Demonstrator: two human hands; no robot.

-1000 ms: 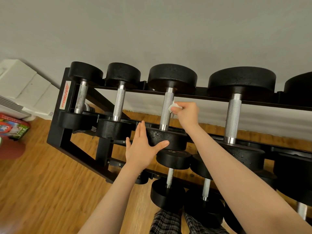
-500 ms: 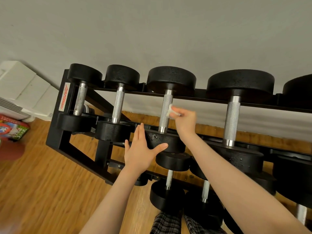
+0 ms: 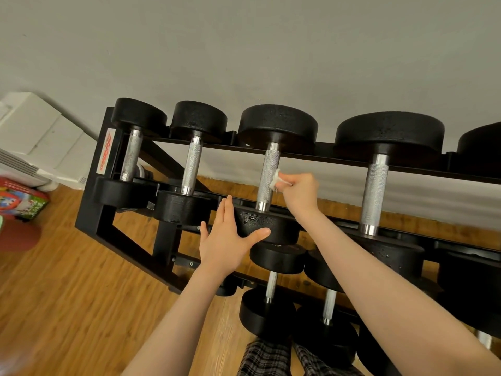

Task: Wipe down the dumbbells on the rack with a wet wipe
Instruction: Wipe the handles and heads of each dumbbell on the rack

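A black rack (image 3: 89, 191) holds a top row of black dumbbells with knurled steel handles. The third dumbbell from the left (image 3: 267, 180) is the one under my hands. My right hand (image 3: 299, 192) pinches a small white wet wipe (image 3: 275, 180) against the right side of its handle, near the middle. My left hand (image 3: 230, 240) lies flat with straight fingers on the near black head of that same dumbbell, thumb across its front. Two smaller dumbbells (image 3: 192, 164) sit to its left and a larger one (image 3: 375, 191) to its right.
More dumbbells (image 3: 271, 286) lie on a lower shelf under my arms. A white heater (image 3: 29, 137) stands against the grey wall at left, with a colourful box (image 3: 19, 202) on the wooden floor beside it. Plaid trouser legs (image 3: 273, 359) show at the bottom.
My right hand with the wipe has slid a little down the handle towards me. My left hand has stayed pressed on the near head.
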